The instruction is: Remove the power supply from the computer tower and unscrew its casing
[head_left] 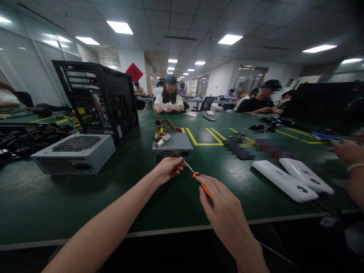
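My right hand (223, 204) is wrapped around a screwdriver (206, 190) with an orange and black handle. Its thin metal shaft slants up and left to the fingertips of my left hand (170, 168). Those fingers are pinched together at the tip; whatever is between them is too small or hidden to make out. Just behind them lies a grey power supply unit (186, 140), its fan grille facing me and partly covered by my left hand. A bundle of coloured cables with white connectors (163, 138) rests on top of it.
Left on the green table (136, 204) are a second power supply (98, 157) and an open black computer case (125, 102). White devices (284, 182) lie at right, near another person's hand (351, 151). A person (170, 100) sits opposite.
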Motion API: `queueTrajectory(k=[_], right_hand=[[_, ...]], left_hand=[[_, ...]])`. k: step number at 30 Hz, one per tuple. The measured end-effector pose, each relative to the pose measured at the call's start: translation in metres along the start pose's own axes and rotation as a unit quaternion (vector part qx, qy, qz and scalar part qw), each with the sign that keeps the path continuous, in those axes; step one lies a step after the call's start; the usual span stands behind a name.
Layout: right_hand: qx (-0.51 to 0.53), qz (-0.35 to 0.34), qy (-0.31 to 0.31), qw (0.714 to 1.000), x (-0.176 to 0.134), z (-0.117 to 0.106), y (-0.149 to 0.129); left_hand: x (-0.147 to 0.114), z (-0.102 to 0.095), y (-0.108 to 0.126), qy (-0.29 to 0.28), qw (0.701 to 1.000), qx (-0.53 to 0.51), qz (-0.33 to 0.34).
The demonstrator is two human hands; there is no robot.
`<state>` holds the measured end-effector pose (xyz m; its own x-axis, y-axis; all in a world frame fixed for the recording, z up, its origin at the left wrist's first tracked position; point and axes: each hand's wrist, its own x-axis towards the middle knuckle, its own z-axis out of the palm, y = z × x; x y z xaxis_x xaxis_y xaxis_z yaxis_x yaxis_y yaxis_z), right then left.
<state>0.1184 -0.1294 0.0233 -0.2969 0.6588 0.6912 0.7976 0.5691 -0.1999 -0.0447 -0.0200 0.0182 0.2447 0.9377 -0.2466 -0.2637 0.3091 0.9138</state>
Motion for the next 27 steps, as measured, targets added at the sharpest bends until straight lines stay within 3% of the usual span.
queueTrajectory(k=[12, 27], right_hand=[[-0.014, 0.027, 0.017, 0.999, 0.001, -0.004, 0.006], [-0.040, 0.054, 0.014, 0.998, 0.003, 0.003, 0.015]], left_hand=[[-0.004, 0.002, -0.001, -0.022, 0.999, 0.009, -0.027], [-0.001, -0.001, -0.006, -0.040, 0.997, 0.071, -0.001]])
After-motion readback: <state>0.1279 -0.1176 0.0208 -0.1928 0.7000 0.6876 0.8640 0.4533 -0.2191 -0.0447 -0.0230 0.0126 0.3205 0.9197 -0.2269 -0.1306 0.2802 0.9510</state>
